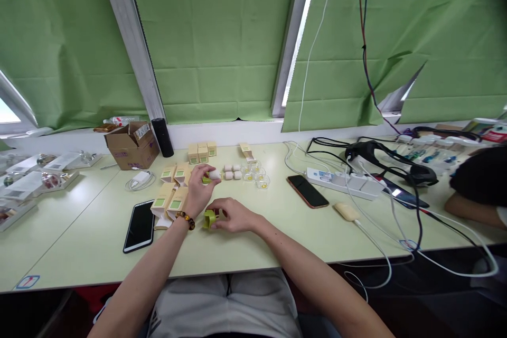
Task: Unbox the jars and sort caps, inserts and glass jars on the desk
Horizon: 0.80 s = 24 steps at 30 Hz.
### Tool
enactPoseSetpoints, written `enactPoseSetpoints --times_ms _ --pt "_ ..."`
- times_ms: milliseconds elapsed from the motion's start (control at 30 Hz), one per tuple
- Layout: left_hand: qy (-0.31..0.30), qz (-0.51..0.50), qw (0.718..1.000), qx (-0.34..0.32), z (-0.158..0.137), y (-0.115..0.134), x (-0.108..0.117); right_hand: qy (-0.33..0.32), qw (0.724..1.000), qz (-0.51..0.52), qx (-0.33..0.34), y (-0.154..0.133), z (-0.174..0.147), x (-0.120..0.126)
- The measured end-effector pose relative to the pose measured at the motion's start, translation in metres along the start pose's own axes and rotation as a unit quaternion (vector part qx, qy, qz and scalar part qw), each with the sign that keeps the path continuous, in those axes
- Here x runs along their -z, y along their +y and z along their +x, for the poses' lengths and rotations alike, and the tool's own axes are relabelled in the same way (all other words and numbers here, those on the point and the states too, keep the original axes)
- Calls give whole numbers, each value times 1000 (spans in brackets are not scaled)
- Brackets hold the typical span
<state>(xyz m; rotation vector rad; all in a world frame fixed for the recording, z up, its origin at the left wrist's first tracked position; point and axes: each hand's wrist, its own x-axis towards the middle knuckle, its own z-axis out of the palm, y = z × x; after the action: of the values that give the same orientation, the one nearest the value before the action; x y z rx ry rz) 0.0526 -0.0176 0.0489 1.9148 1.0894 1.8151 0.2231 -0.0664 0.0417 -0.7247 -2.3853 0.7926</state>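
My left hand (199, 186) is closed on a small white rounded piece (215, 175), with a bit of green showing under the fingers. Nearer the table's front edge, my right hand (235, 215) grips a small green folded sleeve (209, 218) that stands on the table, its hollow side toward me. Just left of my left hand are several open small cardboard boxes (162, 203) with green labels and raised flaps. Small whitish blocks (227, 175) stand in a cluster beyond my fingers. Beside them lie several clear plastic cups (263, 182) with yellow in them.
Small closed boxes (203, 154) and an open box (247, 153) stand farther back. A dark phone (138, 227) lies left, another phone (308, 191) right. Cables cross near the power strip (344, 182) and headset (390, 161). A person's arm (471, 208) rests far right.
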Motion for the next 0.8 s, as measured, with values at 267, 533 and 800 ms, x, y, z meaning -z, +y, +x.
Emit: enactPoseSetpoints --times_ms 267,533,800 --pt "-143 155 975 -72 5 -9 -39 -13 1000 10 25 -1 -13 -1" --pt "-242 310 904 -166 6 -30 -67 -76 995 56 -10 0 -20 12" --pt "-234 352 894 -152 0 -37 -84 -122 983 133 -44 5 -21 22"
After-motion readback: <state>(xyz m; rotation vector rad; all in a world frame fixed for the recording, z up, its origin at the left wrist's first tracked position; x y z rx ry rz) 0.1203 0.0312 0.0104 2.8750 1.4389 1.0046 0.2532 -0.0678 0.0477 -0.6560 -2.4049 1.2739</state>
